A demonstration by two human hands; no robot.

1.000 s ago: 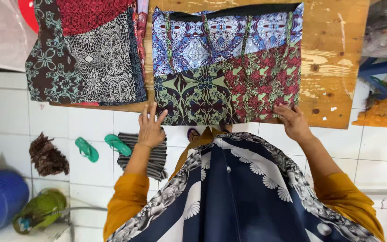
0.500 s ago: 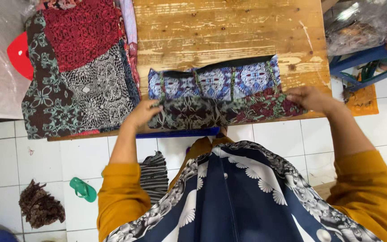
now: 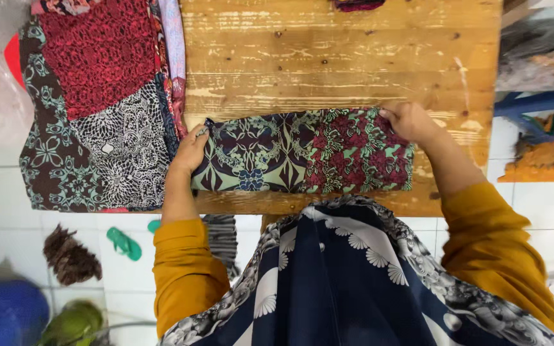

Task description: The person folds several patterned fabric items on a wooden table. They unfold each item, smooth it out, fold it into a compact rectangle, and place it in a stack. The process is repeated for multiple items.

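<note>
Flanking folded cloth (image 3: 302,152): stacked fabrics (image 3: 97,109)
</note>
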